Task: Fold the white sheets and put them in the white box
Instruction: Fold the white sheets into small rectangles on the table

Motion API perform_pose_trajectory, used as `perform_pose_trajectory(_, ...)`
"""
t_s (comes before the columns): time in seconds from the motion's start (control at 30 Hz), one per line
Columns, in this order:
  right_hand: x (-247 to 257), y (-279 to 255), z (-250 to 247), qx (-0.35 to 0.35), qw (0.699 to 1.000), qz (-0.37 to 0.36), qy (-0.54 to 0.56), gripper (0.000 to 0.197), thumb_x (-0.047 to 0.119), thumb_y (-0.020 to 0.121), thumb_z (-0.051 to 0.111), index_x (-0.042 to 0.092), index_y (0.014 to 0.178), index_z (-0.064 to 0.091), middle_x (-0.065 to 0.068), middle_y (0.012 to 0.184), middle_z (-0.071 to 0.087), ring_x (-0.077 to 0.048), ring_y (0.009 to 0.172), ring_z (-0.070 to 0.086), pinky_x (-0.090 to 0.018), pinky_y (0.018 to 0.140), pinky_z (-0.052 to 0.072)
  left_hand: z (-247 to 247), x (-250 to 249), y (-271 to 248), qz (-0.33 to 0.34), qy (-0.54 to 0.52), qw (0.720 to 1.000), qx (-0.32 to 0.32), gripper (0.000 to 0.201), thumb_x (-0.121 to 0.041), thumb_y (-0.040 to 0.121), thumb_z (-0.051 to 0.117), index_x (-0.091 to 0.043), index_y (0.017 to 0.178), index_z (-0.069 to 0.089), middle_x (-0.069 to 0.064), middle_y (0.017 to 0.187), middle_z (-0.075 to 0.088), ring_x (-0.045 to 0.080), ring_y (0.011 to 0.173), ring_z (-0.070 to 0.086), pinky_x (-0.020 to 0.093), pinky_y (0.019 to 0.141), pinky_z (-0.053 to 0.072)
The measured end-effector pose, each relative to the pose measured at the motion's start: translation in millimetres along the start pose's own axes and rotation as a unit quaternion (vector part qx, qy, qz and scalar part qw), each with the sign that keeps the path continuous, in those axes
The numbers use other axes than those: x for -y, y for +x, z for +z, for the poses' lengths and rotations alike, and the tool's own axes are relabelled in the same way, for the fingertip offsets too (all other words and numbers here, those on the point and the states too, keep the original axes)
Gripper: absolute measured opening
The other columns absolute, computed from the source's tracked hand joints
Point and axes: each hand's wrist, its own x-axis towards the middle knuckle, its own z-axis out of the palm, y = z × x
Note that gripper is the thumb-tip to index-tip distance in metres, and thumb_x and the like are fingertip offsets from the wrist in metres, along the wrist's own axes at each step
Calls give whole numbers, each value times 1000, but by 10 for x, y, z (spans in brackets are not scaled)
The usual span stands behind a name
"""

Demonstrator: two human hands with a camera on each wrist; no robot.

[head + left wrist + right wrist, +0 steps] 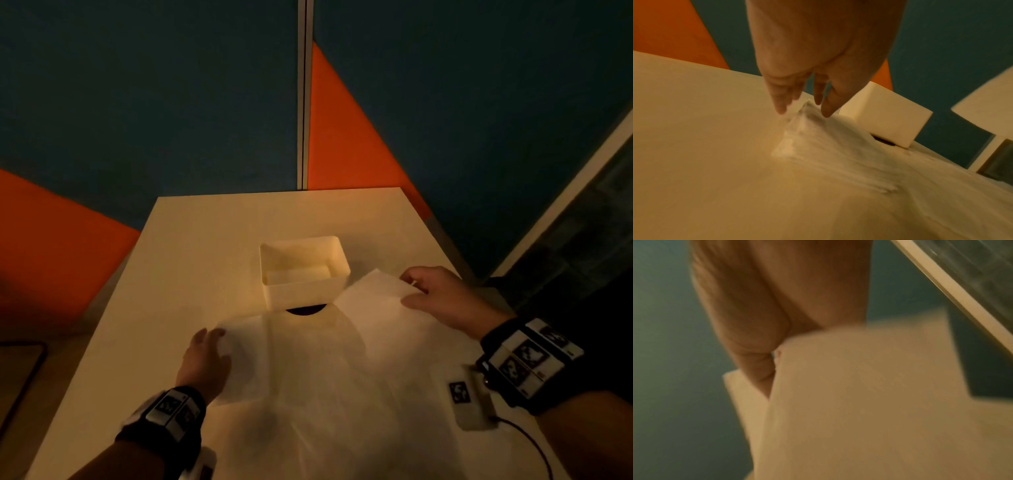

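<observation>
A white sheet (pixel 325 363) lies spread on the white table (pixel 191 246), just in front of the open white box (pixel 305 291). My left hand (pixel 209 342) is on the sheet's far left corner. In the left wrist view that corner of the sheet (pixel 803 120) rises in a peak between the thumb and fingers of the left hand (pixel 805 108); the box (pixel 884 120) stands just behind. My right hand (pixel 416 291) pinches the far right corner and holds it a little off the table. The right wrist view is blurred: the thumb of the right hand (pixel 760 368) lies against the sheet (pixel 859 402).
A small white device with a black marker tag (pixel 467 401) and a black cable lies on the sheet's near right part. A dark round hole (pixel 306 310) shows under the box's front. Blue and orange partition walls (pixel 342 137) close the table's far side.
</observation>
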Motion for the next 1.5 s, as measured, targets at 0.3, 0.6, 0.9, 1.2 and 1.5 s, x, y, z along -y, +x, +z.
perform_pose_trajectory(0.3, 159, -64, 373, -32, 917, 51, 394, 22, -1, 86, 57, 12, 101, 67, -4, 88, 72, -17, 76, 69, -29, 64, 56, -315, -951, -388, 21, -362, 907, 215, 49, -58, 68, 65, -28, 107, 66, -9, 113, 67, 11, 107, 59, 35, 101, 42)
perform_pose_trajectory(0.6, 172, -134, 648, 20, 893, 46, 448, 25, 2, 85, 61, 7, 109, 66, -11, 100, 72, -19, 84, 70, -33, 72, 57, -328, -1273, -479, 39, -512, 826, 234, 35, -19, 78, 73, -7, 110, 67, 14, 103, 71, 29, 93, 68, 37, 73, 57)
perform_pose_trajectory(0.9, 66, -155, 561, 37, 900, 48, 433, 23, -4, 86, 56, 12, 97, 69, -4, 89, 74, -15, 79, 70, -30, 67, 57, -415, -1196, -459, 82, -492, 836, 229, 23, -7, 88, 57, -4, 109, 67, 16, 109, 69, 29, 98, 65, 41, 85, 56)
perform_pose_trajectory(1.2, 70, -151, 419, 42, 941, 10, 336, 30, -7, 84, 52, 9, 61, 61, -5, 84, 64, -22, 77, 60, -33, 62, 50, -646, -1101, -411, 106, -433, 810, 381, 38, -25, 70, 61, -11, 103, 73, 19, 115, 62, 34, 99, 57, 32, 83, 54)
perform_pose_trajectory(1.5, 344, -70, 486, 111, 956, -77, 261, 20, -4, 84, 60, 15, 80, 67, -1, 82, 69, -12, 75, 64, -25, 67, 53, -541, -1361, -429, 125, -402, 826, 376, 31, 6, 83, 59, -18, 95, 76, 0, 109, 71, 16, 95, 68, 28, 81, 55)
